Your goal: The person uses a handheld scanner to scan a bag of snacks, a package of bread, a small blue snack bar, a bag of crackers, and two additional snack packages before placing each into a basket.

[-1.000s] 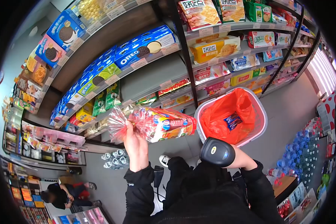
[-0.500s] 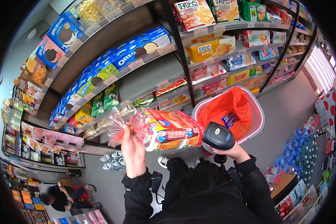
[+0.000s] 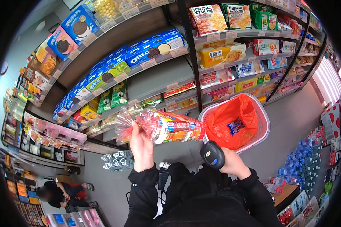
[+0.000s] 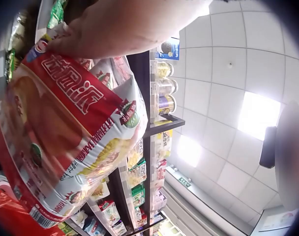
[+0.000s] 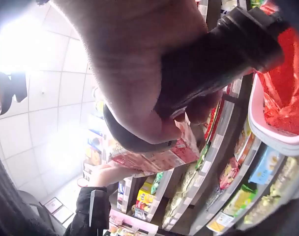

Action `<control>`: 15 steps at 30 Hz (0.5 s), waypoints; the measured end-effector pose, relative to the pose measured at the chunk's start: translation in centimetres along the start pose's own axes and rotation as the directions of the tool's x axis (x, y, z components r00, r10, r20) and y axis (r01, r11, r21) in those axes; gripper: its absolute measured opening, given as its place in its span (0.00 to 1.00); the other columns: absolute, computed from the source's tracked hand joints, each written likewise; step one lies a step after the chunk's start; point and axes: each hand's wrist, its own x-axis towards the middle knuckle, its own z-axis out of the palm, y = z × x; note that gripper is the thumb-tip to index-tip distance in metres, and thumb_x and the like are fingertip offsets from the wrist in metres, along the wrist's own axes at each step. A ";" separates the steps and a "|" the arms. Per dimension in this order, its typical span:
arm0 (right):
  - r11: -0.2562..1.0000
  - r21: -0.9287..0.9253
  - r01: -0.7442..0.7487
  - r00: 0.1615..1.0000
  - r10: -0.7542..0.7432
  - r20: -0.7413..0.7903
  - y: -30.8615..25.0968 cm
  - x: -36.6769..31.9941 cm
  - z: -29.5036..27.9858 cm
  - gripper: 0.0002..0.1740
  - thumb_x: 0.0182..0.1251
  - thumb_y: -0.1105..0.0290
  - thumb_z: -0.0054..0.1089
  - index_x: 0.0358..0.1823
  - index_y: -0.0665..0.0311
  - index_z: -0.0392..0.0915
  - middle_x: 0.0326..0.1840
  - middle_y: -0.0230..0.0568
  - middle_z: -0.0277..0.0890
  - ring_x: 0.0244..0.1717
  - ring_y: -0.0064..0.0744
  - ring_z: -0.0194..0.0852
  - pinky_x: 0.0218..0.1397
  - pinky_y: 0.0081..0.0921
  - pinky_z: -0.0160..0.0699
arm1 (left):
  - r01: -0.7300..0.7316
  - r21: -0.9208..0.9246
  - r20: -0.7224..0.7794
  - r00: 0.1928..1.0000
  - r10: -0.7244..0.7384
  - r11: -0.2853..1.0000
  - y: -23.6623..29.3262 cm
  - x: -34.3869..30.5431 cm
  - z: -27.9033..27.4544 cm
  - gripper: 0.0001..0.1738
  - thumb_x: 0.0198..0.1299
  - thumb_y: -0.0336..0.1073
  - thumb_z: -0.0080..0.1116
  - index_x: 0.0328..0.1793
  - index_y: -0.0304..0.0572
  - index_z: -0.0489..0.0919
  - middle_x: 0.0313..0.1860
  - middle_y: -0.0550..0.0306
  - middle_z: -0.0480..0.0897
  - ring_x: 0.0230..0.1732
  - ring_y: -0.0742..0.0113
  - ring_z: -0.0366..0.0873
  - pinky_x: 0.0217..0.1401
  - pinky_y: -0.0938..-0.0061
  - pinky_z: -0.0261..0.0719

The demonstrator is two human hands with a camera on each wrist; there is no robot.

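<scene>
My left hand (image 3: pixel 142 151) pinches the gathered neck of a clear-and-red bag of packaged bread or cakes (image 3: pixel 180 128), which lies sideways in the air with its base toward the right. In the left wrist view, the bag's (image 4: pixel 66 123) printed side and a barcode near its bottom edge show. A black handheld barcode scanner (image 3: pixel 213 155) is gripped by my right hand (image 3: pixel 234 163), its head just below the bag's base. The right wrist view shows the fingers wrapped around the scanner's dark handle (image 5: pixel 203 69). Behind the scanner stands a pink-and-white basket (image 3: pixel 265 133) with a red plastic bag lining (image 3: pixel 248 108).
A dark blue snack packet (image 3: pixel 235 126) lies inside the lined basket. Shelves hold blue Oreo boxes (image 3: pixel 151 49) and other biscuits. Bottled water packs stand on the floor left (image 3: pixel 118 160) and right (image 3: pixel 303 159). A person (image 3: pixel 57 193) sits at the lower left.
The bag first swung down toward the scanner, then rose a little and turned. The scanner moved left from the basket's front to the bag's base, its head now angled differently. The view shifted slightly.
</scene>
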 end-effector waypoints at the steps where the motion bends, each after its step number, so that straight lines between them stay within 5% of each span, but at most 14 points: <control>1: 1.000 -0.002 0.005 1.000 -0.005 0.002 -0.1 0.1 0.2 0.18 0.40 0.70 0.60 0.35 0.66 0.69 0.31 0.50 0.71 0.36 0.48 0.71 0.39 0.34 0.70 | -0.005 -0.002 0.000 1.000 0.005 1.000 0.0 0.1 -0.1 0.16 0.62 0.38 0.42 0.53 0.39 0.64 0.49 0.55 0.70 0.51 0.62 0.68 0.55 0.61 0.69; 15: 0.997 -0.070 0.028 0.999 -0.026 0.021 -1.1 0.3 0.6 0.17 0.41 0.70 0.59 0.34 0.68 0.69 0.31 0.51 0.71 0.35 0.50 0.71 0.37 0.35 0.69 | -0.089 -0.026 -0.037 0.995 0.088 0.996 0.4 -0.4 0.1 0.13 0.60 0.34 0.46 0.50 0.43 0.67 0.43 0.57 0.73 0.47 0.66 0.70 0.52 0.66 0.70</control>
